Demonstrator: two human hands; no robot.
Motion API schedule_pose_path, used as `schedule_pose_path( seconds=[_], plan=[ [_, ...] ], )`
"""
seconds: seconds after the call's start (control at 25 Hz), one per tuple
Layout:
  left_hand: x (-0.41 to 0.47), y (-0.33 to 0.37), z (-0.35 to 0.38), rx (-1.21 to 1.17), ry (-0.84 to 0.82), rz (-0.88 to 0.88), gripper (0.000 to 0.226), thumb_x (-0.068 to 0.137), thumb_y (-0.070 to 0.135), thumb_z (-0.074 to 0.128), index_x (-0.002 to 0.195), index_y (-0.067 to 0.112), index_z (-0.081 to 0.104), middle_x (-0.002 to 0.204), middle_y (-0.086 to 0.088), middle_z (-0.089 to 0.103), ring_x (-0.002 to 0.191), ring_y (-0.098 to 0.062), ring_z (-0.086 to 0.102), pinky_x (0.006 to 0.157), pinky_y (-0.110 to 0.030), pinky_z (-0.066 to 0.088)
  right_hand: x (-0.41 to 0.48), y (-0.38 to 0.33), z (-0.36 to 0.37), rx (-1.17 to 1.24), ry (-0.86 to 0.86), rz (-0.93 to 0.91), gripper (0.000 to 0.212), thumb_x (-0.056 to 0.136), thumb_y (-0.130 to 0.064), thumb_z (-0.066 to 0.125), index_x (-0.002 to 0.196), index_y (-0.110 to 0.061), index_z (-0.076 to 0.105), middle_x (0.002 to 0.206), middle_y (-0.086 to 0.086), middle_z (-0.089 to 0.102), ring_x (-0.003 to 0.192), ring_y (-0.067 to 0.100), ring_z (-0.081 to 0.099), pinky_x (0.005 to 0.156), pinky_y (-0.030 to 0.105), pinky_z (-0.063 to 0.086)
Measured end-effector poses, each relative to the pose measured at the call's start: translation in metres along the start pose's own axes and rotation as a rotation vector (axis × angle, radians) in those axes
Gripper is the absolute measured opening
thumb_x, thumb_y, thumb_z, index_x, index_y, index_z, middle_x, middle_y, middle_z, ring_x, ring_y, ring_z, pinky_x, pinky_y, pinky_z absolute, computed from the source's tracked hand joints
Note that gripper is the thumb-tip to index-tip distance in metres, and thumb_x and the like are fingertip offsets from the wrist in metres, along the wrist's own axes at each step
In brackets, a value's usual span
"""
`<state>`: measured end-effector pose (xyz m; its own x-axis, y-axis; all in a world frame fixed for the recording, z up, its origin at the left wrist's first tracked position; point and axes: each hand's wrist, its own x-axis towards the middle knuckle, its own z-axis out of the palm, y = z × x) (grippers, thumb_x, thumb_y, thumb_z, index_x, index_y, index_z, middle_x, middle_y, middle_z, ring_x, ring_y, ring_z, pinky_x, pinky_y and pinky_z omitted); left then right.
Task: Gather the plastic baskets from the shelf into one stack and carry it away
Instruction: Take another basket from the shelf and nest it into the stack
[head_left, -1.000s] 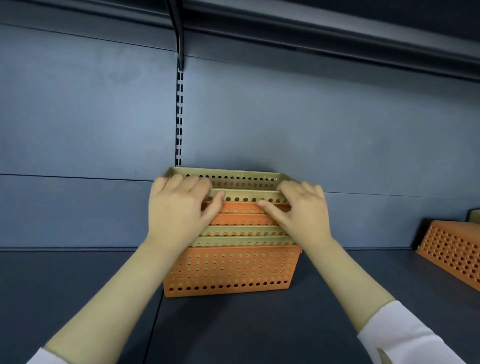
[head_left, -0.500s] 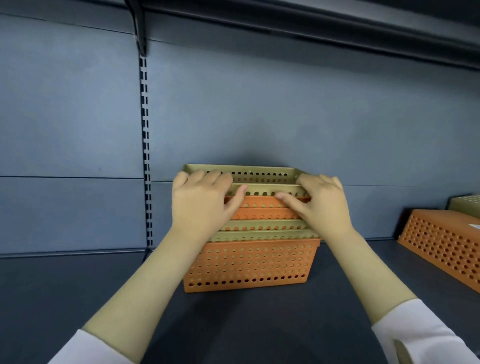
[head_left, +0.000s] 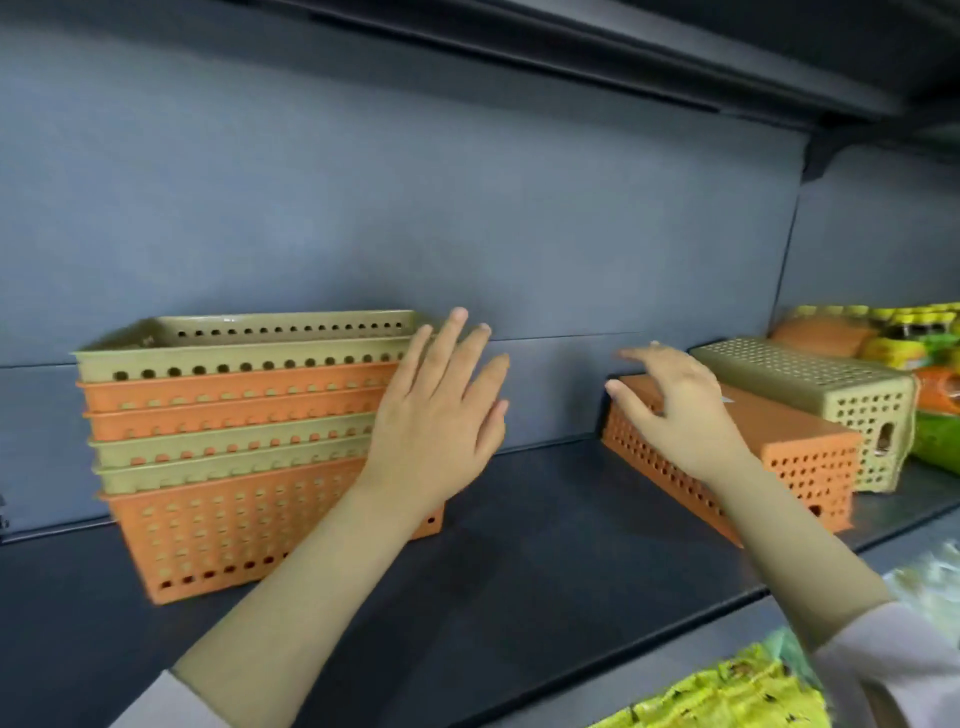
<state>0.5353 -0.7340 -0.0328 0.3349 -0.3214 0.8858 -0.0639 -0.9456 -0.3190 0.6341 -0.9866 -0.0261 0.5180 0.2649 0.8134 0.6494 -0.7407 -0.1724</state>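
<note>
A stack of nested orange and beige perforated baskets (head_left: 228, 452) stands on the dark shelf (head_left: 519, 545) at the left. My left hand (head_left: 441, 410) hovers open in front of the stack's right end, fingers spread, holding nothing. To the right an orange basket (head_left: 810, 447) lies upside down, and a beige basket (head_left: 810, 384) lies upside down behind it. My right hand (head_left: 675, 405) is open over the left end of the upturned orange basket, fingers curved, not clearly touching it.
The grey back panel (head_left: 467, 208) rises behind the shelf, and an upper shelf (head_left: 623, 57) overhangs. Yellow, green and orange packaged goods (head_left: 914, 343) fill the far right. Yellow-green packets (head_left: 727, 691) lie on the level below at the bottom right.
Both hands have let go of the stack's rims and moved right. The view has swung right, bringing the two upturned baskets closer to the right hand.
</note>
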Motion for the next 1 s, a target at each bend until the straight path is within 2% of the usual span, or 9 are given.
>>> schedule_pose_path(
  seconds=[0.12, 0.24, 0.36, 0.44, 0.6, 0.72, 0.84, 0.92, 1.0],
  plan=[
    [0.033, 0.088, 0.041, -0.172, -0.128, -0.097, 0.042, 0.095, 0.034, 0.048, 0.125, 0.01, 0.064, 0.141, -0.014, 0.057, 0.142, -0.036, 0.04, 0.116, -0.05, 0.03, -0.015, 0.097, -0.038, -0.128, -0.057, 0.142, 0.055, 0.086, -0.053, 0.044, 0.117, -0.014, 0.066, 0.12, 0.013, 0.068, 0.118, 0.036, 0.057, 0.1, 0.047, 0.042],
    [0.057, 0.168, 0.074, -0.333, -0.312, -0.184, 0.051, 0.098, 0.045, 0.037, 0.136, 0.016, 0.056, 0.152, -0.011, 0.045, 0.147, -0.032, 0.029, 0.119, -0.047, 0.02, -0.042, 0.176, -0.059, -0.147, -0.145, 0.309, 0.051, 0.088, -0.056, 0.045, 0.12, -0.021, 0.063, 0.126, 0.008, 0.064, 0.117, 0.034, 0.055, 0.1, 0.047, 0.042],
    [0.074, 0.228, 0.102, -0.472, -0.473, -0.273, 0.054, 0.1, 0.052, 0.03, 0.146, 0.025, 0.042, 0.163, -0.003, 0.026, 0.153, -0.024, 0.012, 0.12, -0.04, 0.007, -0.062, 0.213, -0.061, 0.218, -0.087, 0.452, 0.034, 0.088, -0.051, 0.056, 0.101, -0.021, 0.066, 0.116, 0.004, 0.063, 0.113, 0.027, 0.056, 0.096, 0.04, 0.042],
    [0.083, 0.248, 0.119, -0.595, -0.537, -0.379, 0.052, 0.101, 0.052, 0.03, 0.146, 0.029, 0.04, 0.165, 0.001, 0.021, 0.153, -0.02, 0.01, 0.121, -0.041, 0.011, -0.068, 0.216, -0.055, 0.44, -0.013, 0.501, 0.018, 0.09, -0.035, 0.065, 0.094, -0.019, 0.067, 0.117, 0.003, 0.059, 0.114, 0.02, 0.053, 0.101, 0.037, 0.039],
    [0.099, 0.255, 0.15, -0.95, -0.637, -0.732, 0.051, 0.097, 0.057, 0.039, 0.142, 0.035, 0.043, 0.165, 0.008, 0.016, 0.151, -0.018, 0.017, 0.119, -0.05, 0.02, -0.076, 0.214, -0.041, 0.558, 0.092, 0.518, 0.025, 0.077, -0.055, 0.053, 0.088, -0.035, 0.064, 0.118, -0.005, 0.055, 0.12, 0.017, 0.047, 0.104, 0.035, 0.033],
    [0.103, 0.244, 0.17, -1.002, -0.628, -0.818, 0.054, 0.095, 0.054, 0.047, 0.145, 0.034, 0.041, 0.167, 0.008, 0.006, 0.151, -0.021, 0.015, 0.119, -0.05, 0.018, -0.076, 0.213, -0.036, 0.591, 0.137, 0.507, 0.021, 0.077, -0.052, 0.05, 0.084, -0.036, 0.061, 0.114, -0.008, 0.054, 0.12, 0.015, 0.048, 0.1, 0.028, 0.034],
    [0.106, 0.218, 0.186, -0.987, -0.617, -0.926, 0.059, 0.093, 0.05, 0.054, 0.147, 0.033, 0.038, 0.167, 0.004, 0.001, 0.151, -0.024, 0.014, 0.117, -0.047, 0.017, -0.073, 0.213, -0.033, 0.608, 0.084, 0.494, 0.023, 0.077, -0.051, 0.05, 0.085, -0.034, 0.063, 0.115, -0.012, 0.055, 0.12, 0.014, 0.048, 0.098, 0.024, 0.033],
    [0.101, 0.198, 0.191, -0.934, -0.606, -1.005, 0.065, 0.089, 0.052, 0.057, 0.147, 0.033, 0.037, 0.167, 0.001, 0.005, 0.15, -0.028, 0.016, 0.118, -0.049, 0.018, -0.072, 0.214, -0.031, 0.661, 0.04, 0.487, 0.03, 0.077, -0.049, 0.049, 0.088, -0.026, 0.065, 0.116, -0.01, 0.056, 0.121, 0.012, 0.049, 0.1, 0.024, 0.033],
    [0.093, 0.184, 0.189, -0.97, -0.564, -1.117, 0.072, 0.082, 0.057, 0.057, 0.146, 0.033, 0.035, 0.163, -0.003, 0.021, 0.145, -0.03, 0.027, 0.116, -0.051, 0.025, -0.07, 0.209, -0.029, 0.693, 0.015, 0.453, 0.032, 0.079, -0.047, 0.048, 0.092, -0.024, 0.066, 0.117, -0.007, 0.056, 0.123, 0.008, 0.049, 0.104, 0.025, 0.033]
  ],
)
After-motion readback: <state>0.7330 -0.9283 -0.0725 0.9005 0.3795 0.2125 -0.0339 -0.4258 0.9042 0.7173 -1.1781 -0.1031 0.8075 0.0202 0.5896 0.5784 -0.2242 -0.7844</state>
